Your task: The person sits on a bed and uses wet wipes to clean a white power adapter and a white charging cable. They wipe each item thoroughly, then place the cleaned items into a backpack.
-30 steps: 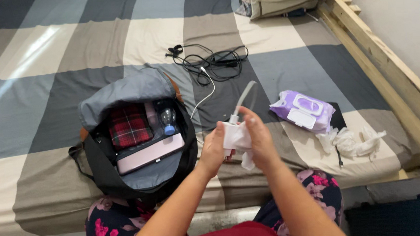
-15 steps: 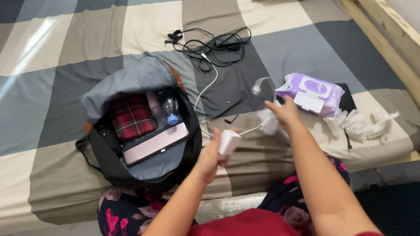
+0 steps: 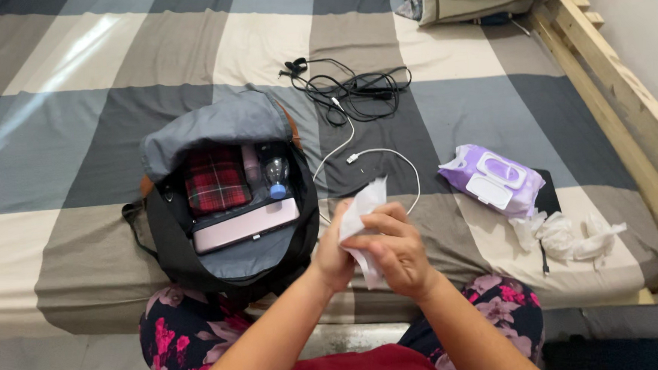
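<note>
An open dark backpack is stood on the checked bedsheet at the left, and a red tartan pouch, a small bottle with a blue cap and a flat pink case are seen inside it; just to its right the left hand and the right hand are brought together, both closed around a white wipe, with something possibly wrapped inside that cannot be made out; a white cable is laid on the sheet behind the hands, and tangled black cords farther back; a purple wipes pack is set to the right, with crumpled used wipes beside it, near the wooden bed frame.
</note>
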